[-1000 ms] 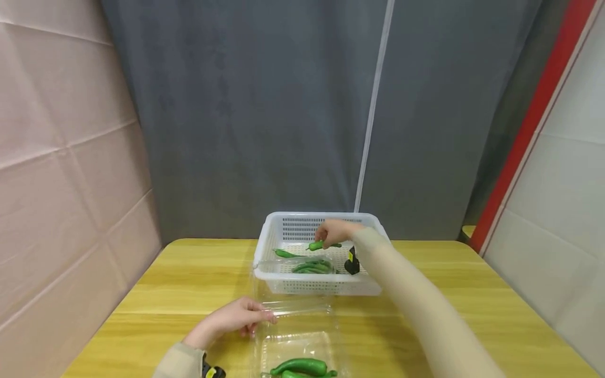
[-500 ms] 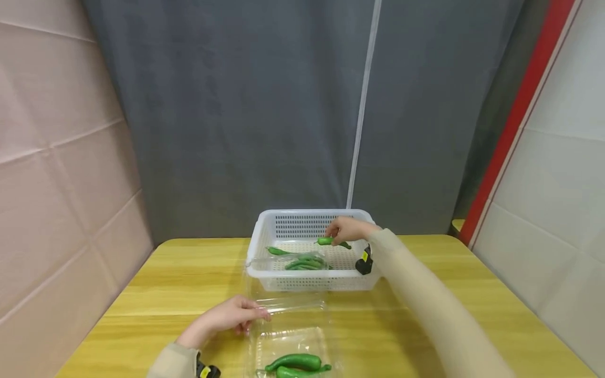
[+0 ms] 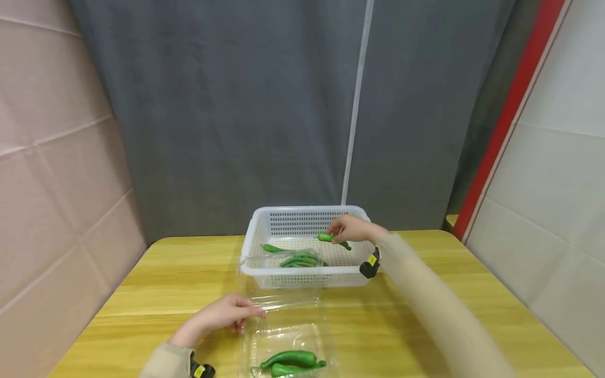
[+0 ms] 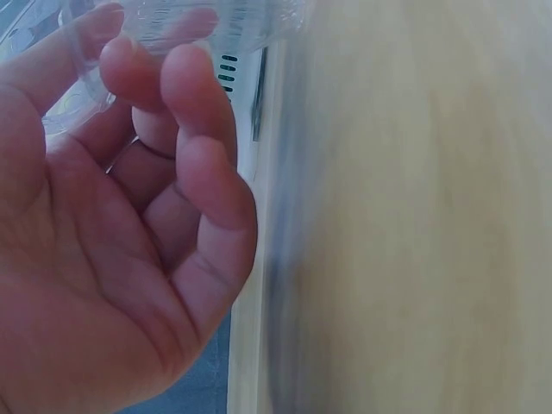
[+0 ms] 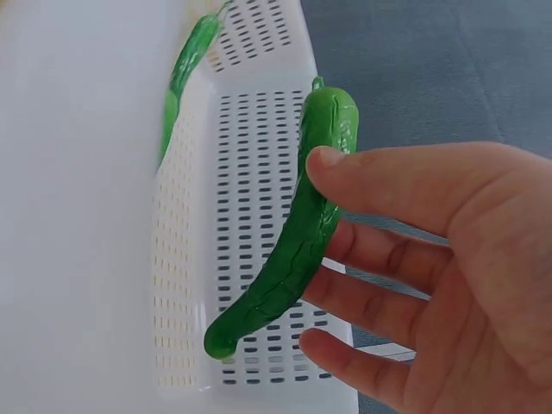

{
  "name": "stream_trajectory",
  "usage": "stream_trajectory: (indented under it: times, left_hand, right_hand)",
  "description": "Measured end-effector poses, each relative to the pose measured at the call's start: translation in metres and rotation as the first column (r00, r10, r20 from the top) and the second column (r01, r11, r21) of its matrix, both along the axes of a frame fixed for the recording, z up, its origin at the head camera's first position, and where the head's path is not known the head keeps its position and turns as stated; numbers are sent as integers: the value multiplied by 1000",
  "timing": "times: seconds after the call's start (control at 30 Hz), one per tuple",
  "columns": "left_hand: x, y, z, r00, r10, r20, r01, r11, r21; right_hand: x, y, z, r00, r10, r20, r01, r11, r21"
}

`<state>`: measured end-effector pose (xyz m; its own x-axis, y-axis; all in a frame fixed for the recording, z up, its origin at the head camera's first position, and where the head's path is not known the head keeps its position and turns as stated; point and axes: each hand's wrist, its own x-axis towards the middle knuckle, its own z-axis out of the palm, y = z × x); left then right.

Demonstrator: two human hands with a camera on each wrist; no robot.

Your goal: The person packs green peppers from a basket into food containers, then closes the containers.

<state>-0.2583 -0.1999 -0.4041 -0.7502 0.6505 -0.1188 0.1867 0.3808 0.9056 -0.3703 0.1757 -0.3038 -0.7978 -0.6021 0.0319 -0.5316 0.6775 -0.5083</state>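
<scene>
With the right hand (image 3: 351, 228) we pinch one green pepper (image 5: 304, 226) between thumb and fingers, above the white basket (image 3: 302, 209); it seems better to hold it lightly and away from the clear lid (image 3: 283, 292) at the basket's 7 o'clock. Our left hand (image 3: 226, 315) pinches the clear container (image 3: 283, 336) at 10 o'clock, which should steady it. Compared with one second ago, the pepper is shifted toward the basket's 3 o'clock.

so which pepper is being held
The pepper pinched in the right hand, above the basket; the other peppers lie in the basket or clear box.
</scene>
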Motion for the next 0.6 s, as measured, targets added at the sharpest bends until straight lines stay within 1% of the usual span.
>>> stream_trajectory:
  times: [0.13,0.3,0.47,0.6]
  left_hand:
    - [1,-1,0,1000,-11,7,11,1000,6]
    - [1,-4,1,1000,-29,12,29,1000,6]
    - [3,-7,0,1000,-11,6,11,1000,4]
    - [3,-7,0,1000,4,7,-4,1000,4]
  right_hand:
    - [8,5,-2,999,-40,-8,40,998,-53]
    - [18,10,-4,997,-75,-34,71,991,-115]
    - [28,11,-5,992,-118,-55,105,975,-194]
    - [36,12,-10,985,-161,-67,140,958,-250]
